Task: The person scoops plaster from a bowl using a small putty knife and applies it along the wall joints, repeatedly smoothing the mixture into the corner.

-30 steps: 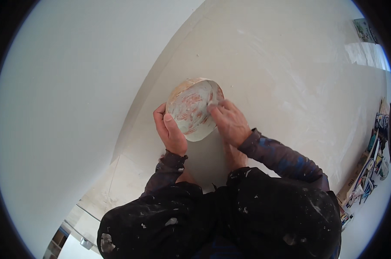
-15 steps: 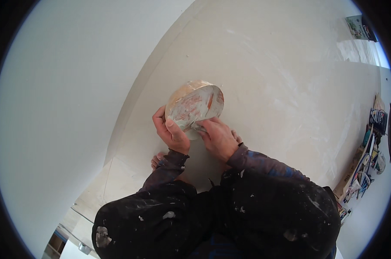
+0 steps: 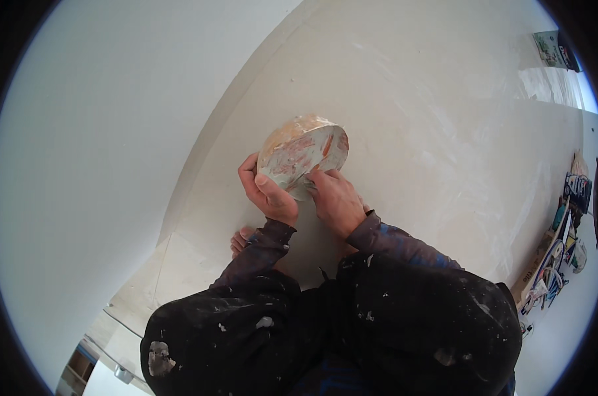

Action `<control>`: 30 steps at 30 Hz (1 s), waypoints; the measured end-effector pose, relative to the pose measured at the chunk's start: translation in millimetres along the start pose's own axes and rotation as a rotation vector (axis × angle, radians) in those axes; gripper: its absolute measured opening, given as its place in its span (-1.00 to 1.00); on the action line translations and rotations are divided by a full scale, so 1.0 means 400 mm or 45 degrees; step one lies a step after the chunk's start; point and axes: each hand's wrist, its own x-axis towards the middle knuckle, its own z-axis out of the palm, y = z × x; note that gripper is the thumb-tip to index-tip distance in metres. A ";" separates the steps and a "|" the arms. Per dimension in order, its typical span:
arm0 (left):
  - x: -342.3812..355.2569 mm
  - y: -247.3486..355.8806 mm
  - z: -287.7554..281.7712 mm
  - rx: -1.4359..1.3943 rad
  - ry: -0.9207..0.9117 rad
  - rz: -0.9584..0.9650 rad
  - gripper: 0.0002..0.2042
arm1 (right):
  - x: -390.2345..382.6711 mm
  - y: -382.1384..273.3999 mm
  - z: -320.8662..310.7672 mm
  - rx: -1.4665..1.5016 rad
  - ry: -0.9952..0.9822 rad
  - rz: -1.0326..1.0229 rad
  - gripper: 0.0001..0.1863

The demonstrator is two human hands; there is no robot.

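Note:
A round mixing bowl (image 3: 297, 157), orange-tan outside and smeared inside with whitish and reddish dried material, is tipped so that its inside faces my right side. My left hand (image 3: 276, 198) grips its left lower edge, thumb at the rim and fingers wrapped behind. At the lower right of the rim, my right hand (image 3: 338, 203) is closed with its fingertips reaching into the bowl. Whatever those fingers pinch is mostly hidden by the hand. Both hands are above the floor, in front of my knees.
A pale floor (image 3: 411, 145) with whitish smears lies beneath. To the left rises a plain white wall (image 3: 114, 132). Along the right side are a cardboard box (image 3: 528, 274), a dark printed packet (image 3: 578, 191), and assorted tools and cords. A green-and-black bag (image 3: 555, 49) stands at the far right.
The bowl and both hands have shifted slightly away from my body. My right fingers have moved a little along the inside of the bowl. The left hand keeps its grip.

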 end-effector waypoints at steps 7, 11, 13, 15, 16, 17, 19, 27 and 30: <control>0.010 0.006 0.001 -0.091 0.058 -0.111 -0.32 | -0.001 -0.001 -0.017 0.477 -0.003 0.379 -0.74; 0.017 -0.009 -0.011 -0.156 0.015 -0.209 -0.40 | 0.024 0.022 -0.059 0.872 -0.178 0.451 -0.74; 0.015 -0.033 -0.031 -0.167 0.000 -0.263 -0.43 | 0.033 0.033 -0.104 1.282 -0.280 0.557 -0.72; 0.021 -0.067 -0.058 -0.222 -0.001 -0.339 -0.43 | 0.058 0.051 -0.170 1.548 -0.304 0.616 -0.70; 0.027 -0.081 -0.080 -0.252 -0.007 -0.366 -0.43 | 0.084 0.061 -0.203 1.635 -0.205 0.606 -0.67; 0.031 -0.091 -0.088 -0.286 -0.022 -0.399 -0.43 | 0.112 0.091 -0.225 1.678 -0.135 0.604 -0.66; 0.033 -0.087 -0.110 -0.415 0.010 -0.525 -0.42 | 0.193 0.139 -0.263 1.593 0.050 0.454 -0.66; 0.006 -0.036 -0.133 -0.361 0.041 -0.741 -0.31 | 0.619 0.351 -0.336 0.106 0.768 -0.026 -0.71; 0.001 -0.033 -0.123 -0.322 0.087 -0.700 -0.40 | 0.697 0.386 -0.301 -0.183 0.910 -0.147 -0.71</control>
